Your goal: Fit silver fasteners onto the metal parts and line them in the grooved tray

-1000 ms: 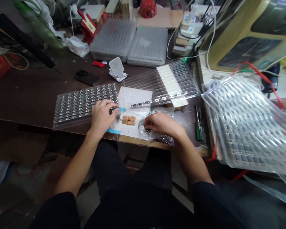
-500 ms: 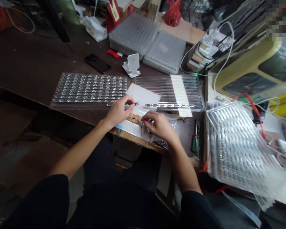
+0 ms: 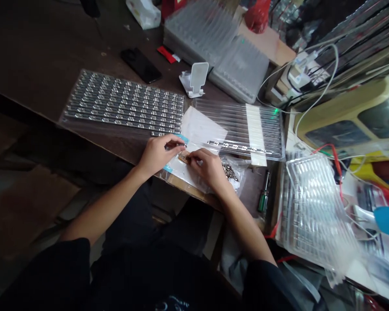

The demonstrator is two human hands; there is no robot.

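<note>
My left hand [image 3: 157, 156] is closed, thumb and forefinger pinching a small dark metal piece [image 3: 183, 145]. Close beside it, my right hand [image 3: 209, 169] is also closed, its fingertips at a small brown block [image 3: 183, 156] on a white sheet; whatever they pinch is hidden. A clear bag of small metal parts [image 3: 230, 172] lies just right of that hand. Beyond my left hand, a clear tray [image 3: 62, 122] is filled with rows of dark and silver metal pieces [image 3: 123, 103]. Another clear tray [image 3: 275, 140] on the right has one row of pieces [image 3: 235, 147] along its near side.
White paper [image 3: 204, 125] lies between the trays. A phone [image 3: 141, 65], a white stand [image 3: 198, 77] and stacked clear trays [image 3: 240, 67] are farther back. A green-handled screwdriver [image 3: 263, 198] lies on the right, near more clear trays [image 3: 314, 207] and cables.
My right hand has moved left to the brown block, nearer my left hand. My left hand still pinches the metal piece. The camera view has turned and tilted.
</note>
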